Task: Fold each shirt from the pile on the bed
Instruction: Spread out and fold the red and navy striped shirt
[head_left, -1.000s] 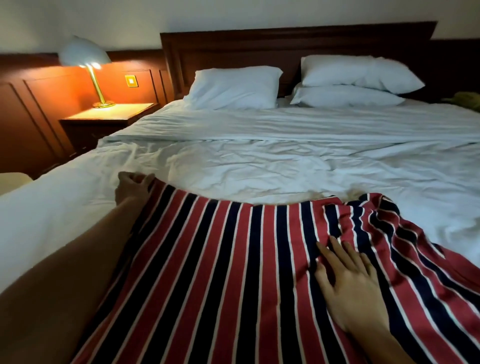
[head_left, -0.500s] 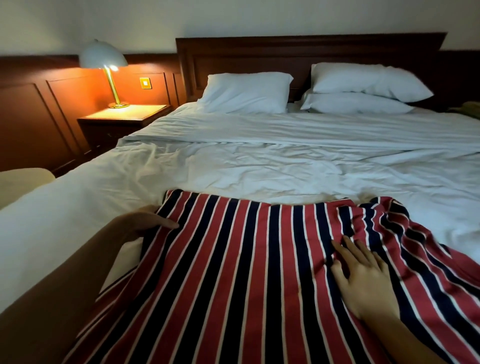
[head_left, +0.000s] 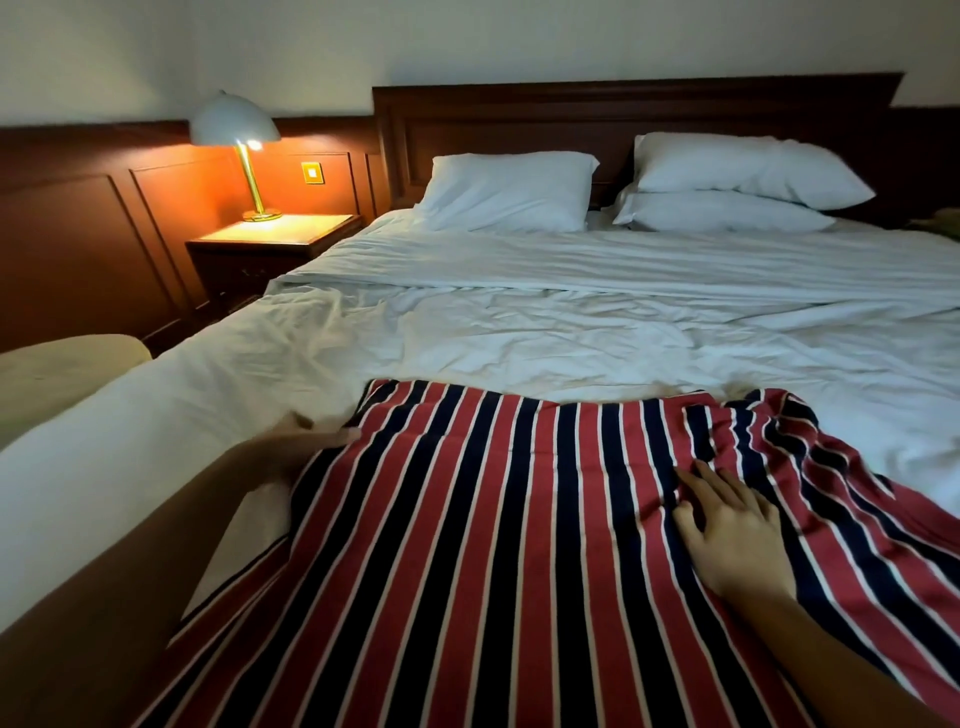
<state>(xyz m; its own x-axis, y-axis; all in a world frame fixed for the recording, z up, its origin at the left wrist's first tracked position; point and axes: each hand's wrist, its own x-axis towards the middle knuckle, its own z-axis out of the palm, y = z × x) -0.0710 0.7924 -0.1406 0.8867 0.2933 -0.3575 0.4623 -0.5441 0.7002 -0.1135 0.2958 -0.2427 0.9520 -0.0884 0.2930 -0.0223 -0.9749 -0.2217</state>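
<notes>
Red-navy striped shirt (head_left: 493, 545) spread on bed (head_left: 571, 332); right hand (head_left: 727, 530) flat on it, fingers straight; left hand (head_left: 306, 447) at shirt's left edge, blurred, grip can't tell.

A striped shirt (head_left: 493, 545) lies spread on the white bed (head_left: 571, 322). The right hand (head_left: 732, 535) presses flat on it, fingers straight; the left hand (head_left: 306, 444) meets its left edge (grip too blurred to read). 3 pillows (head_left: 509, 189) sit at the headboard (head_left: 623, 109), a lit lamp (head_left: 236, 124) on the nightstand (head_left: 275, 234).
</notes>
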